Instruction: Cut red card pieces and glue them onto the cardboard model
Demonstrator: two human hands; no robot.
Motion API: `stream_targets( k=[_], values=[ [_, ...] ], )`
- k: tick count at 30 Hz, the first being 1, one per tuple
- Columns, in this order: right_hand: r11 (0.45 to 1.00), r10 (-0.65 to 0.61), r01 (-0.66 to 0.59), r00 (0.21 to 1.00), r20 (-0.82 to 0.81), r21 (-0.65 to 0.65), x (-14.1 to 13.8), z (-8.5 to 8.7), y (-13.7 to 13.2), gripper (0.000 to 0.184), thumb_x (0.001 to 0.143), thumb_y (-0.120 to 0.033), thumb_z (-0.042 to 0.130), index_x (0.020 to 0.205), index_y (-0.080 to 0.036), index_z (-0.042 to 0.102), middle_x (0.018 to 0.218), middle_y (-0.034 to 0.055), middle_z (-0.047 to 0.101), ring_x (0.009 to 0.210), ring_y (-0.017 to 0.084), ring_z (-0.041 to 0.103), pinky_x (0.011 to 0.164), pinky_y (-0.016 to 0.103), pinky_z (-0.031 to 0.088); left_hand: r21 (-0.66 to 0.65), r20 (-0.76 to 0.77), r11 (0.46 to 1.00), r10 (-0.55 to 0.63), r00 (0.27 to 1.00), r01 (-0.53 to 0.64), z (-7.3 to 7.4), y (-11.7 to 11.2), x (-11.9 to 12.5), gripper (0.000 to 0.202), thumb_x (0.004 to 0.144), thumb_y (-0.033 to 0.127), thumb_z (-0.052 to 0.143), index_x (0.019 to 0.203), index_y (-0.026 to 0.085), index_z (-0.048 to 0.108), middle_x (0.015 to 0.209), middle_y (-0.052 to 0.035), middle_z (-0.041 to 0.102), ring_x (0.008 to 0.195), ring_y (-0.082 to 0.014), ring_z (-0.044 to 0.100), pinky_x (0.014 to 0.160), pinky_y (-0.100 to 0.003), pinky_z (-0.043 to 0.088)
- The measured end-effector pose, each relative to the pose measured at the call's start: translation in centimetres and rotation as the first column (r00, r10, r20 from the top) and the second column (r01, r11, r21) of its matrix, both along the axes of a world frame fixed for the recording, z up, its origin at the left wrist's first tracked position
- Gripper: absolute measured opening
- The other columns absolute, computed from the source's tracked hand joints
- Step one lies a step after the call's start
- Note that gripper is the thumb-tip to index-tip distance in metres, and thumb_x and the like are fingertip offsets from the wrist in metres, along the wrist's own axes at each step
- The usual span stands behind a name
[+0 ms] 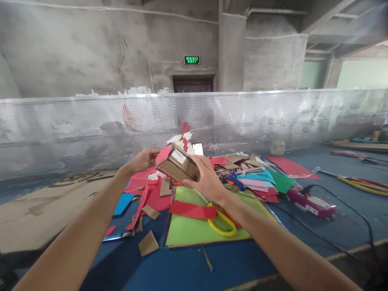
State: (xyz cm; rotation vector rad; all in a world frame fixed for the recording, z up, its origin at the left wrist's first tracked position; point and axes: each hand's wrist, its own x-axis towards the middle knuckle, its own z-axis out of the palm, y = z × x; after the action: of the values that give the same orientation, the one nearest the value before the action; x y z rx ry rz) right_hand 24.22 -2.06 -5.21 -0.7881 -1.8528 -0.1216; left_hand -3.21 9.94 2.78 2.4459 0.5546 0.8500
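Observation:
A small brown cardboard box (174, 171) with a white barcode label and a red-covered end is held tilted above the table. My right hand (207, 178) grips its right end, thumb below and fingers over the top. At the red end, my left hand (144, 160) has its fingers closed against the box, their tips partly hidden behind it. Beneath lies a yellow-green sheet (188, 232), bearing a red strip (194, 210) and scissors with a yellow handle (224, 226). Red paper scraps (145, 192) and cardboard pieces (149, 243) are scattered to the left.
Blue-handled scissors (235, 182) rest among coloured paper at right. A purple device (312, 204) with a black cable (348, 202) sits farther right. Large cardboard (54, 198) covers the left side. A perforated metal screen (242, 117) stands behind; a phone (198, 149) is before it.

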Motion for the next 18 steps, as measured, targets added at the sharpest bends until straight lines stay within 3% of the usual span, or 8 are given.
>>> stream_targets(
  k=[3, 6, 10, 13, 18],
  values=[
    [0.998, -0.018, 0.014, 0.998, 0.06, 0.055, 0.4, -0.3, 0.6, 0.087, 0.084, -0.025, 0.078, 0.157, -0.031, 0.03, 0.145, 0.0108, 0.048, 0.139, 0.029, 0.043, 0.119, 0.052, 0.037, 0.101, -0.027, 0.994, 0.051, 0.998, -0.048, 0.1, 0.3, 0.1, 0.047, 0.079, 0.033, 0.08, 0.122, 0.015, 0.073, 0.114, -0.0144, 0.075, 0.104, -0.0298, 0.069, 0.091, -0.039, 0.056],
    [0.993, -0.033, 0.019, 0.993, 0.117, 0.116, 1.0, -0.5, 1.1, 0.088, 0.088, -0.025, 0.075, 0.159, -0.033, 0.025, 0.147, 0.0106, 0.047, 0.139, 0.03, 0.042, 0.118, 0.054, 0.037, 0.309, -0.095, 0.951, 0.039, 0.995, -0.007, 0.2, 0.4, 0.5, 0.036, 0.081, 0.031, 0.076, 0.114, 0.015, 0.076, 0.122, -0.015, 0.072, 0.109, -0.0293, 0.066, 0.096, -0.04, 0.053],
    [0.983, -0.056, 0.018, 0.978, 0.203, 0.185, 1.9, -0.7, 1.6, 0.082, 0.093, -0.023, 0.067, 0.161, -0.034, 0.021, 0.149, 0.0104, 0.046, 0.141, 0.029, 0.04, 0.119, 0.056, 0.036, 0.581, -0.154, 0.813, 0.161, 0.975, -0.043, -0.5, 0.3, 0.7, 0.023, 0.084, 0.027, 0.068, 0.104, 0.019, 0.076, 0.11, -0.0116, 0.074, 0.106, -0.0275, 0.067, 0.096, -0.038, 0.051],
    [0.981, -0.053, 0.003, 0.967, 0.25, 0.193, 2.4, -0.7, 1.8, 0.079, 0.096, -0.019, 0.061, 0.161, -0.036, 0.019, 0.15, 0.0096, 0.046, 0.142, 0.029, 0.041, 0.119, 0.059, 0.036, 0.684, -0.108, 0.719, 0.264, 0.959, -0.121, -1.7, 0.1, 0.3, 0.014, 0.088, 0.029, 0.064, 0.091, 0.021, 0.075, 0.089, -0.0092, 0.074, 0.092, -0.0249, 0.07, 0.088, -0.035, 0.052],
    [0.974, -0.021, -0.051, 0.948, 0.316, 0.22, 2.6, -0.6, 1.8, 0.075, 0.097, -0.013, 0.056, 0.161, -0.032, 0.021, 0.152, 0.0094, 0.047, 0.144, 0.028, 0.042, 0.12, 0.058, 0.037, 0.823, -0.12, 0.565, 0.281, 0.952, -0.063, -3.6, -0.3, -1.1, 0.02, 0.095, 0.031, 0.054, 0.087, 0.021, 0.069, 0.082, -0.0088, 0.071, 0.078, -0.0205, 0.068, 0.077, -0.03, 0.053]
  ],
)
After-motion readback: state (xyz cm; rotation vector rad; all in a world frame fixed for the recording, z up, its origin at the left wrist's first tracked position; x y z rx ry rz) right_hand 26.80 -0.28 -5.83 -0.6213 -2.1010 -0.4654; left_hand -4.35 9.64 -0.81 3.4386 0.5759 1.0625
